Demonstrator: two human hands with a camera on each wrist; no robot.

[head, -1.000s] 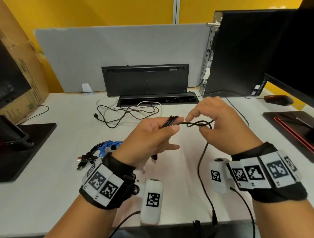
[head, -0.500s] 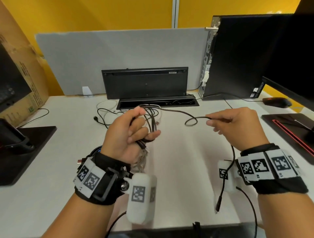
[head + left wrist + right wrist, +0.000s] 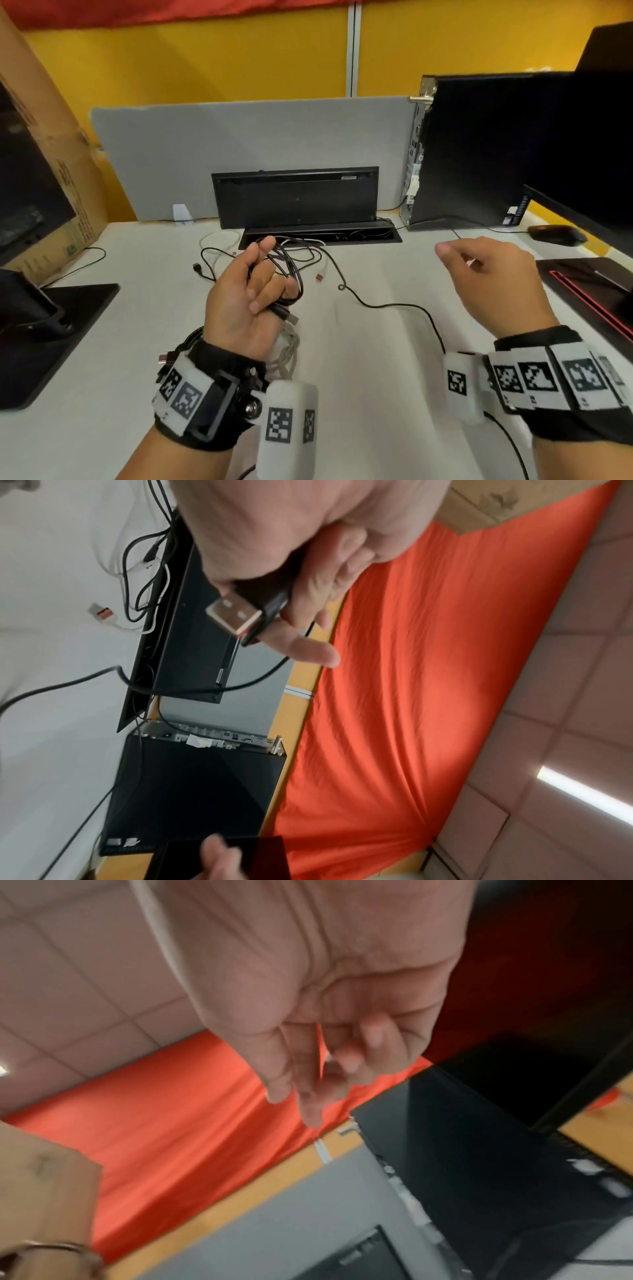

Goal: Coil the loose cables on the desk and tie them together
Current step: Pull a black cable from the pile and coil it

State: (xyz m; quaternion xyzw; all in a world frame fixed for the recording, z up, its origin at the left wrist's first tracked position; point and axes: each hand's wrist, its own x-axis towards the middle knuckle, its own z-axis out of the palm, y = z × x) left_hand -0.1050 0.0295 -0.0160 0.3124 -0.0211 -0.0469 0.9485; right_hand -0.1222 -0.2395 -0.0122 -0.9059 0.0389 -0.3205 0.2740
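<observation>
My left hand (image 3: 263, 274) is raised over the desk and grips a black cable (image 3: 291, 270) gathered in loose loops. Its USB plug (image 3: 291, 317) sticks out below the fingers, and in the left wrist view the same plug (image 3: 236, 615) sits pinched between thumb and fingers (image 3: 308, 647). The cable's free tail (image 3: 387, 305) lies on the desk and runs toward my right wrist. My right hand (image 3: 459, 258) hovers to the right with loosely curled fingers (image 3: 308, 1096) and holds nothing.
More loose cables (image 3: 219, 253) and a white cable with a red-tipped plug (image 3: 320, 277) lie behind my left hand; a grey coil (image 3: 287, 346) lies under it. An upright keyboard (image 3: 294, 195), PC tower (image 3: 479, 154), mouse (image 3: 555, 234), cardboard box (image 3: 51, 154) and monitor base (image 3: 51, 325) ring the desk.
My right hand has let go of the cable and drawn away to the right. The tail has dropped onto the desk. The left hand still grips the loops.
</observation>
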